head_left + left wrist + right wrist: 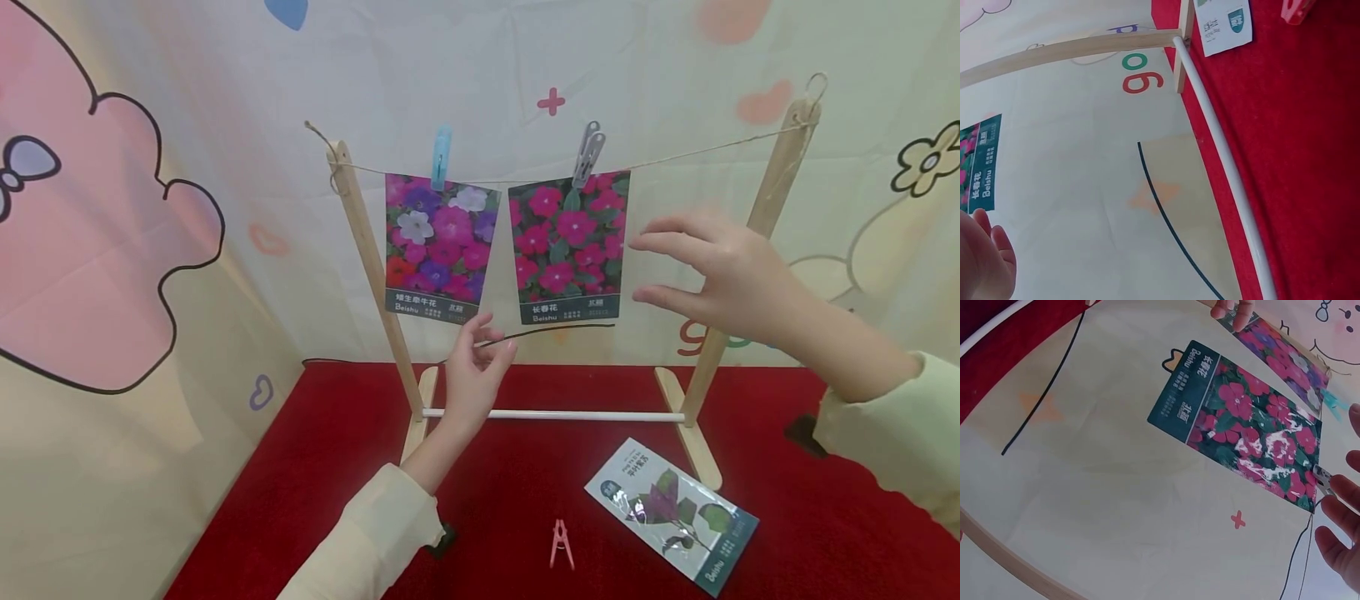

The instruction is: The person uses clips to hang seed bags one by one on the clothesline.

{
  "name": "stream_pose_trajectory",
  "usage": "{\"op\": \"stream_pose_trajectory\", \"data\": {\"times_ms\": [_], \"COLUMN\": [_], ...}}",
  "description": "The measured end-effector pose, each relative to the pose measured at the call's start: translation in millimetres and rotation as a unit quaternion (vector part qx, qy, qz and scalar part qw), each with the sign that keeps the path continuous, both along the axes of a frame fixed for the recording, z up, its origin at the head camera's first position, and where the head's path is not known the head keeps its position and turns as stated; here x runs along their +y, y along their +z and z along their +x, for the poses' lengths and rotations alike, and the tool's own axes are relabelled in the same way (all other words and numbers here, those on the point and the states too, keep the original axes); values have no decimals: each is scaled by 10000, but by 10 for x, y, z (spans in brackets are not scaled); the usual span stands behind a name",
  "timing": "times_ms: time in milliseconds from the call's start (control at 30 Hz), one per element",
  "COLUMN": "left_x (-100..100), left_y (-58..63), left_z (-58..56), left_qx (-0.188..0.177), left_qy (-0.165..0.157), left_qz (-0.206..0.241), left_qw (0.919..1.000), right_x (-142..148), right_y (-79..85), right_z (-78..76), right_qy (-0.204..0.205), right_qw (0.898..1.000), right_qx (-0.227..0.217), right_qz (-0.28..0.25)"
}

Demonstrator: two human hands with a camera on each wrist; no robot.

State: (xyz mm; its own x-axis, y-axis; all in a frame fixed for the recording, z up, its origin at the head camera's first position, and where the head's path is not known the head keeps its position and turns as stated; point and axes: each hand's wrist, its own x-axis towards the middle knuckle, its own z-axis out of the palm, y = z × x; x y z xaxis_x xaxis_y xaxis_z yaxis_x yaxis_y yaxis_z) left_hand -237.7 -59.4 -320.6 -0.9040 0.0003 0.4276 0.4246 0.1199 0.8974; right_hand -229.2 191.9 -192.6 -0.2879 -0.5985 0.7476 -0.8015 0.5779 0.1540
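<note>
Line [697,152]: left packet [441,242] and right packet [570,250] already clipped.
Bench [300,517]: third packet [671,517], pink clothespin [561,540], well off back edge; I judge these remain.
Hands: left hand [474,368], right hand [727,271] apart, gripping nothing.

A: Openings?
B: One, wide: red-flowered packet [567,250] to right post [780,171], right hand [723,271] in front. One, narrow at top: red-flowered to mixed-flower packet [442,242].
A: Obstructions?
B: String [705,152] above; white crossbar [585,415] below.
</note>
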Motion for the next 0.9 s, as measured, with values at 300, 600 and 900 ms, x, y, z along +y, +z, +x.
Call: {"op": "stream_pose_trajectory", "data": {"times_ms": [300,600,900], "left_x": [-11,2,-6], "left_y": [-121,-168,-226], "left_z": [40,86,113], "left_qx": [-179,-279,-319], "left_qy": [-13,-67,-34], "left_qz": [-414,-541,-811], "left_qw": [9990,9981,9962], "right_x": [8,10,13], "right_y": [-159,-306,-475], "right_z": [49,104,155], "right_qy": [162,71,219], "right_qw": [9997,9994,9985], "right_qx": [-7,-216,-413], "right_qz": [166,274,282]}}
